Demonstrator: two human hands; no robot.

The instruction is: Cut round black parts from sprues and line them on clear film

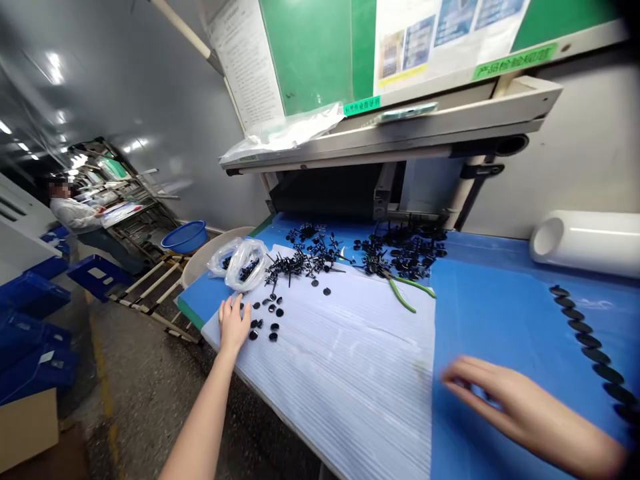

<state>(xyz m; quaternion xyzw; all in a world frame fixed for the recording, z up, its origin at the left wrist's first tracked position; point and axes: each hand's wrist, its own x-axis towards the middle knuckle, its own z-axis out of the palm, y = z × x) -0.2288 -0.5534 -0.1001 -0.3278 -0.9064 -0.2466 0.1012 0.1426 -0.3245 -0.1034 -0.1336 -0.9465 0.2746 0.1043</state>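
Observation:
My left hand [234,327] reaches over the left edge of a white foam sheet [345,360], fingers apart and fingertips beside several small black discs [274,327]. One disc lies partly hidden at its fingertips. My right hand [505,400], blurred by motion, hovers over the blue mat [490,307]. Its thumb and fingers come together, with something dark between them that I cannot make out. To its right, a row of overlapping black discs [591,341] runs along the mat. Green-handled pliers [403,290] lie near a pile of black stemmed parts [400,250].
Clear plastic bags [245,263] with black parts stand at the table's left corner. A white roll [590,241] rests at the back right, and a shelf [390,137] overhangs the back. A blue basin [184,237], blue crates [30,333] and a person [75,213] are farther left.

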